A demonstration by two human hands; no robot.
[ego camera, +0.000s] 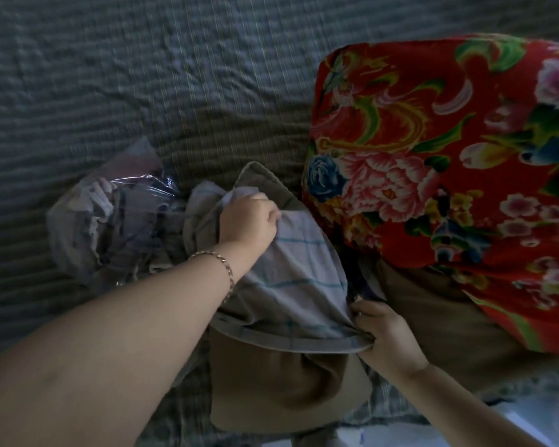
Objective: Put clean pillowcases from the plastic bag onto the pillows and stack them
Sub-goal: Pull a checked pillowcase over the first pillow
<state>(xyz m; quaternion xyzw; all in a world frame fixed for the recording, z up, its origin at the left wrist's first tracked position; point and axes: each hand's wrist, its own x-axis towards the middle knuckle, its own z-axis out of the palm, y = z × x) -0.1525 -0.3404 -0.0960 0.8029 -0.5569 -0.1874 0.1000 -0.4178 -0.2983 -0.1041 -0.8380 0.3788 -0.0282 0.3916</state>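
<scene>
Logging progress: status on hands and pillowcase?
Left hand grips checked pillowcase up top, right hand its hem. Brown pillow partly covered. Floral pillow alongside, not blocking.

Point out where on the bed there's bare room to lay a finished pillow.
The widest bare stretch is the grey bedspread beyond the plastic bag and left of the floral pillow. Another bare strip runs left of the bag. The near middle is crowded: the left hand and right hand grip the checked pillowcase over the brown pillow.
</scene>
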